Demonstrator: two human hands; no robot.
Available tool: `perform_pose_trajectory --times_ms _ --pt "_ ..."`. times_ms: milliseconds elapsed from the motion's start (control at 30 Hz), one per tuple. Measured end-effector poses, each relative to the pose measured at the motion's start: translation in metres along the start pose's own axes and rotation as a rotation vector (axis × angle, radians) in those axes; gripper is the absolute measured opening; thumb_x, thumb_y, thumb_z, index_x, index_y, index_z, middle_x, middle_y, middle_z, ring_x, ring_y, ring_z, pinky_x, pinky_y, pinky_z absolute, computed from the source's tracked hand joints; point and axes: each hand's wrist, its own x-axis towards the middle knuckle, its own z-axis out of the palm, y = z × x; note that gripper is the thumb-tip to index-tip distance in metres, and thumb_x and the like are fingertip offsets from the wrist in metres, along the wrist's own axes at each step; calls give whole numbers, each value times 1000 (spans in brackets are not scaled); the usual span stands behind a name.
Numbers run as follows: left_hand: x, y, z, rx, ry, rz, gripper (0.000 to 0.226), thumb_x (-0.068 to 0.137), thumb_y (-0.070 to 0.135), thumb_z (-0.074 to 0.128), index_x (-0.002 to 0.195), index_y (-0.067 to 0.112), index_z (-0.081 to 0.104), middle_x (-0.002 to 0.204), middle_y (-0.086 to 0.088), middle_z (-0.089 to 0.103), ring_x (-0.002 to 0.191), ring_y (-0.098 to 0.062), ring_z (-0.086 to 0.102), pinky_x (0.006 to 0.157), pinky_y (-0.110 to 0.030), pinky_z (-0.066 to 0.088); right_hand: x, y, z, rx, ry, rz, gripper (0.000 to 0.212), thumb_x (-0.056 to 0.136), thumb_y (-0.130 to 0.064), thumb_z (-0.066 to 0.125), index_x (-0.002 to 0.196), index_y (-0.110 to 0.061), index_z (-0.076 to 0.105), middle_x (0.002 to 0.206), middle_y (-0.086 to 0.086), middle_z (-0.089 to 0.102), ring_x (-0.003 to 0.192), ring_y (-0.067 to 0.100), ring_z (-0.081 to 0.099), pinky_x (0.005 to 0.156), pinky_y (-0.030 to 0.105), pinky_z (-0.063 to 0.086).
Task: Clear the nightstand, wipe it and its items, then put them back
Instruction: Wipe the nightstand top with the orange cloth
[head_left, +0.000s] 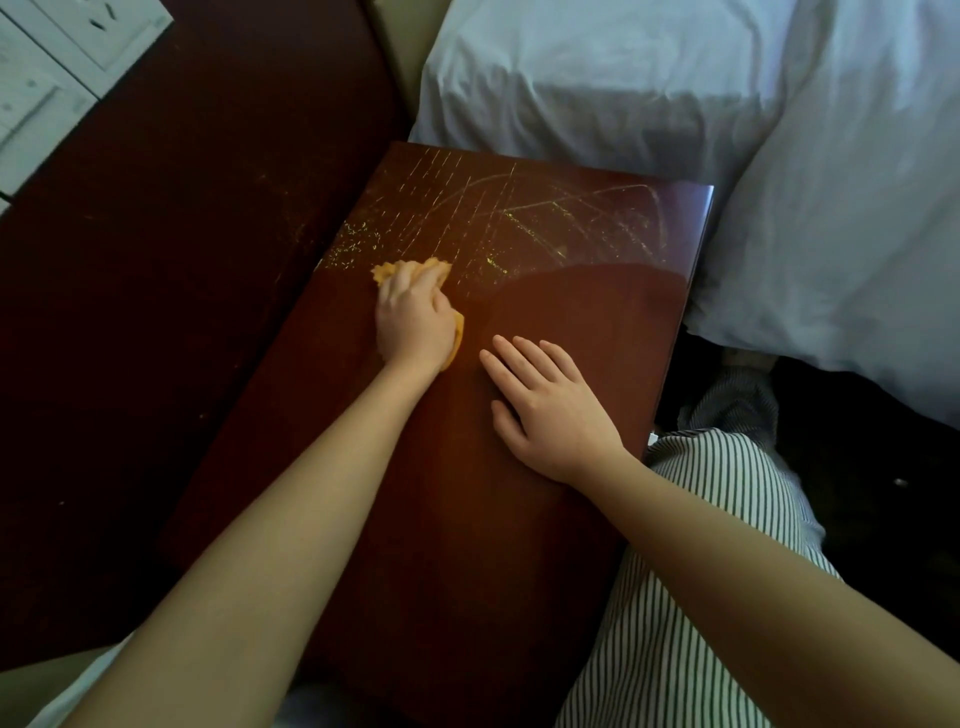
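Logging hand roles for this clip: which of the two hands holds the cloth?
The left hand, closed on the orange cloth on the nightstand. The right hand lies flat and empty.

cloth (410, 273) mostly hidden under left hand (413, 319)

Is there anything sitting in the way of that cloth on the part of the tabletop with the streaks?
Nothing visible does. The left hand presses the orange cloth on the nightstand, and the streaked far part ahead of it holds no objects. The right hand lies flat beside it, nearer the person, not in that path.
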Motion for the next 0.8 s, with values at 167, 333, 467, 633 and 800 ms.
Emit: perform_pose_trajectory --times_ms 167,333,467,633,800 --pt "-28 -12 -6 6 -96 243 38 95 13 41 129 24 55 139 -3 46 131 -22 34 105 -33 31 -1 -1 -2 1 -3 7 51 91 -33 33 131 -10 55 135 10 54 125 28 50 110 37 23" --pt "-19 -35 -17 30 -41 74 38 97 15 39 131 23 52 141 -5 43 133 -24 32 106 -35 30 -1 -1 -2 -3 25 8 51 91 -33 33 131 -10 56 134 10 55 124 28 51 108 41 31" --pt "0 -13 -6 33 35 -48 38 97 14 38 131 22 52 140 -2 44 131 -21 34 104 -32 32 0 -1 -2 -5 36 1 51 91 -32 34 130 -9 56 133 11 56 124 28 52 107 45 32" --pt "-20 15 2 -4 -80 160 38 96 13 39 130 23 54 142 -5 43 133 -24 32 106 -35 29 -1 -1 -1 2 35 7 51 90 -32 34 128 -7 57 133 12 56 124 29 51 108 41 27" --pt "-48 -12 -15 -2 -187 363 39 94 12 43 130 25 54 137 -2 47 128 -22 36 102 -34 33 -1 0 -1 9 60 14 50 90 -31 35 127 -6 58 132 13 56 123 31 51 107 39 22"
